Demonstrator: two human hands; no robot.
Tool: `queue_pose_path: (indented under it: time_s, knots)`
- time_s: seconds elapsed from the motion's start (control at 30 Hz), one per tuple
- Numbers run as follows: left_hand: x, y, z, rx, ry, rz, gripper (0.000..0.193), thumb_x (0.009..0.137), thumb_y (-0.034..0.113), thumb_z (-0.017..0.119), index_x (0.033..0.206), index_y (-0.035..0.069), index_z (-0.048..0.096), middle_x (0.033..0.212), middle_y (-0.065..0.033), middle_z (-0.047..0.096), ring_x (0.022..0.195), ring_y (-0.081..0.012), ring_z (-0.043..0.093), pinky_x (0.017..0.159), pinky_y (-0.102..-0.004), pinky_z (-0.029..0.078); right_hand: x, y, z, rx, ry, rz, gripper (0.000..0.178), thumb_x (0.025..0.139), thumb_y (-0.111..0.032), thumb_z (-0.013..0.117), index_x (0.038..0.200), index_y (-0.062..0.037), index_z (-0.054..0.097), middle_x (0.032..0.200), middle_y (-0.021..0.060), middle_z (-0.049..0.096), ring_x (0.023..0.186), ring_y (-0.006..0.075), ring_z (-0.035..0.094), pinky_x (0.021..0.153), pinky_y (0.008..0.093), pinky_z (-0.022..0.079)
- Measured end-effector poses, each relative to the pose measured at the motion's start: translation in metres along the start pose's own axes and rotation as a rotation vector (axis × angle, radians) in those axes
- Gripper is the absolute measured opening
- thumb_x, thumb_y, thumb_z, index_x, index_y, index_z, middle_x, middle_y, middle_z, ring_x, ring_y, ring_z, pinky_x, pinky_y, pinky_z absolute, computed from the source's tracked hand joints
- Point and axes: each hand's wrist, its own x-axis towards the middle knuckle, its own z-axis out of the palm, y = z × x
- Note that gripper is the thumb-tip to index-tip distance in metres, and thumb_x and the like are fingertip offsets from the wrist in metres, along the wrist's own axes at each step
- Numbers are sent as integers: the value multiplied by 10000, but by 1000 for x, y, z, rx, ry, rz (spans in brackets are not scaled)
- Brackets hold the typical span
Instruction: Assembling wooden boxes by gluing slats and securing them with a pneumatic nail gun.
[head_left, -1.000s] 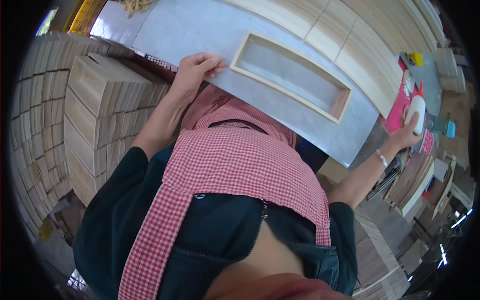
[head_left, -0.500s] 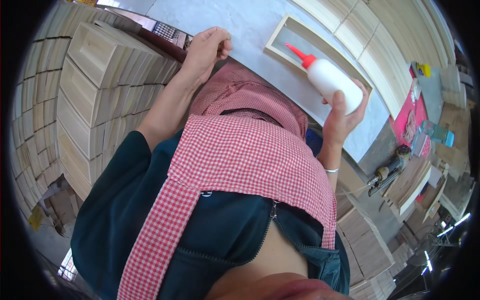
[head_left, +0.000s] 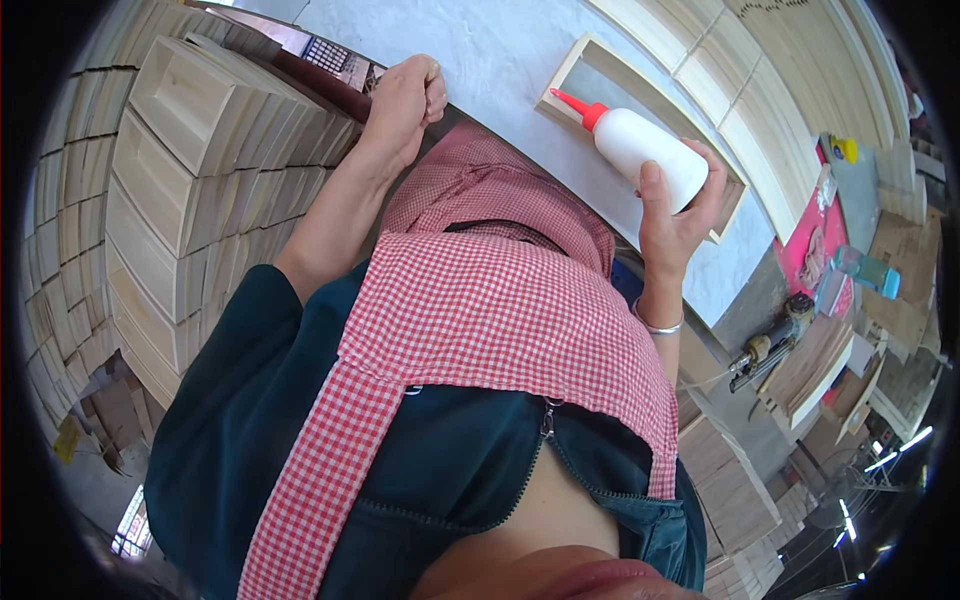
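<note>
My right hand (head_left: 680,205) is wrapped round a white squeeze bottle (head_left: 640,150) with a red cap and a pointed red nozzle. The bottle is tilted, its nozzle toward the upper left, above the worktop and in front of a shallow wooden frame (head_left: 566,68). Part of that frame is hidden by the bottle and hand. My left hand (head_left: 405,105) is curled into a fist at the near edge of the pale worktop (head_left: 490,75); no object shows in its fingers.
Stacked wooden boxes (head_left: 150,155) rise on my left. Bundled wooden strips (head_left: 740,95) lie along the worktop's far side. To the right are a pink cloth (head_left: 800,240), a clear bluish bottle (head_left: 865,270), an air tool (head_left: 775,345) and stacked boards (head_left: 815,375).
My right hand has carried the squeeze bottle slightly left, its nozzle now nearer the frame's left end. My left fist has turned a little and its fingers look more tightly curled.
</note>
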Motion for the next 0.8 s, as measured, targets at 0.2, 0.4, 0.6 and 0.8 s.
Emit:
queue_pose_path:
  time_s: [0.2, 0.4, 0.6, 0.8]
  knots:
    - [4, 3, 2, 56, 9, 16, 280, 988, 121, 437, 708, 121, 446, 622, -9, 440, 572, -90, 389, 528, -231, 315, 14, 5, 3, -42, 44, -41, 485, 897, -213, 758, 1287, -49, 521, 1130, 147, 598, 946, 273, 660, 632, 291, 584]
    - [5, 6, 1, 76, 16, 24, 269, 972, 129, 460, 705, 108, 477, 636, -18, 478, 574, -100, 387, 538, -232, 322, 34, 11, 10, -62, 106, -66, 481, 897, -231, 771, 1265, -41, 527, 1074, 152, 627, 869, 252, 673, 597, 277, 573]
    - [7, 6, -2, 52, 17, 28, 246, 983, 165, 522, 777, 73, 619, 697, -37, 595, 622, -103, 508, 585, -207, 386, 50, 12, 14, -158, 166, -90, 476, 898, -243, 778, 1246, -32, 532, 1052, 154, 631, 851, 243, 678, 587, 268, 569]
    - [4, 13, 7, 108, 60, -9, 221, 1017, 179, 579, 986, 6, 713, 852, -72, 703, 772, -111, 642, 681, -205, 475, 52, 6, 8, -184, 198, -71, 468, 895, -248, 784, 1223, -22, 538, 1038, 160, 635, 831, 236, 683, 581, 262, 568]
